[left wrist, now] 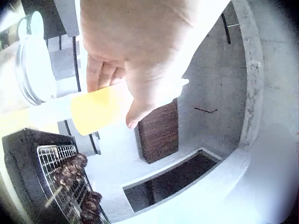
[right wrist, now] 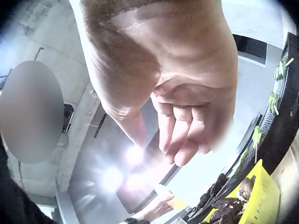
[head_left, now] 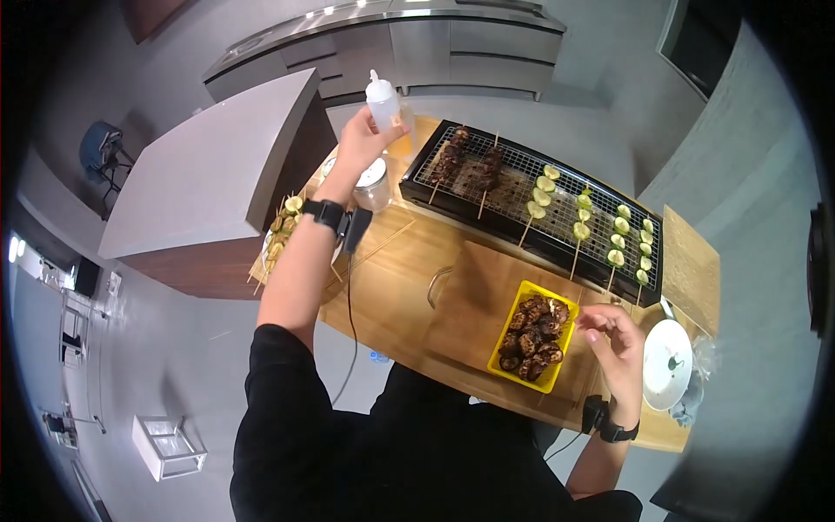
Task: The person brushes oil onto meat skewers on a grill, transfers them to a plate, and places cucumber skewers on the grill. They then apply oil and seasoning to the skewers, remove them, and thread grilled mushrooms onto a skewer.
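Note:
My left hand (head_left: 364, 143) grips a clear squeeze bottle (head_left: 380, 100) with a white nozzle, behind the glass jar at the table's far left. Yellow liquid shows at one end of the squeeze bottle (left wrist: 96, 112) in the left wrist view, with the fingers wrapped round its middle. My right hand (head_left: 616, 341) hovers at the right rim of a yellow basket (head_left: 493, 358), its fingers loosely bent with nothing between them. Browned, mushroom-like pieces (head_left: 531, 337) fill the basket, which sits on a wooden cutting board (head_left: 461, 326).
A black grill (head_left: 417, 187) holds two dark meat skewers (head_left: 450, 157) and several green slice skewers (head_left: 538, 196). Near my left forearm stand a lidded glass jar (head_left: 374, 187) and a plate of vegetable skewers (head_left: 283, 228). A white dish (head_left: 665, 383) lies at the right.

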Available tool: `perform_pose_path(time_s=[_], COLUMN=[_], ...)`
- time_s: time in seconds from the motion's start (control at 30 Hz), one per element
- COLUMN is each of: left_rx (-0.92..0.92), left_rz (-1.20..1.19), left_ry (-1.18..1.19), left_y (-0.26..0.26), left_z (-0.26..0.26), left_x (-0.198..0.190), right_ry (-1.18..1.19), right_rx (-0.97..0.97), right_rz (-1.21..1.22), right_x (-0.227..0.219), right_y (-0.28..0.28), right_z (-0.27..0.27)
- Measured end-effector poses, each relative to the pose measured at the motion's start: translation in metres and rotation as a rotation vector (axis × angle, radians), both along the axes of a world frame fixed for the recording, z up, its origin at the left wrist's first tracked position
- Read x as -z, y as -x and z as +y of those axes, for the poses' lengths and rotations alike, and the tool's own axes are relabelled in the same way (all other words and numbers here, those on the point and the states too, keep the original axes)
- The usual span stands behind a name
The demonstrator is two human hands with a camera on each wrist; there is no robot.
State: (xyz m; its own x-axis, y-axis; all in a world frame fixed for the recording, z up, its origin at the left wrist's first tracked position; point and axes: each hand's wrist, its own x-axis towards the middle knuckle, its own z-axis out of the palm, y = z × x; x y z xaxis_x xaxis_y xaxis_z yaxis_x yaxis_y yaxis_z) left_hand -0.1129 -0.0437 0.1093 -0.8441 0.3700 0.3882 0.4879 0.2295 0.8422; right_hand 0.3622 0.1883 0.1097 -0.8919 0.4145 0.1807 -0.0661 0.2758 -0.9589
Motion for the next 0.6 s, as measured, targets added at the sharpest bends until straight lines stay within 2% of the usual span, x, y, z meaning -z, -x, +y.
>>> perform_pose_path(time_s=[0.07, 0.17, 0.3, 0.4, 0.5, 0.6], left_rx=[-0.073, -0.111, -0.134, -0.13, -0.073, -0.057], left_rz=[-0.036, 0.023, -0.028, -0.046, 0.014, -0.005], left_ry=[0.141, 0.252, 0.421, 0.459, 0.396, 0.37], left_y=[0.013, 0.03, 0.044, 0.047, 0.064, 0.059], left_z=[0.006, 0.01, 0.008, 0.008, 0.005, 0.003], left_x=[0.001, 0.015, 0.027, 0.029, 0.051, 0.05], right_ry=[0.001, 0.009, 0.01, 0.034, 0.063, 0.08], right_rx=[0.015, 0.041, 0.058, 0.069, 0.077, 0.076], right_rz=[-0.027, -0.05, -0.052, -0.06, -0.061, -0.059], right_x=[-0.001, -0.003, 0.003, 0.007, 0.012, 0.016], right_y=[-0.006, -0.012, -0.019, -0.021, -0.021, -0.022], right_z=[0.0, 0.0, 0.006, 0.009, 0.01, 0.012])
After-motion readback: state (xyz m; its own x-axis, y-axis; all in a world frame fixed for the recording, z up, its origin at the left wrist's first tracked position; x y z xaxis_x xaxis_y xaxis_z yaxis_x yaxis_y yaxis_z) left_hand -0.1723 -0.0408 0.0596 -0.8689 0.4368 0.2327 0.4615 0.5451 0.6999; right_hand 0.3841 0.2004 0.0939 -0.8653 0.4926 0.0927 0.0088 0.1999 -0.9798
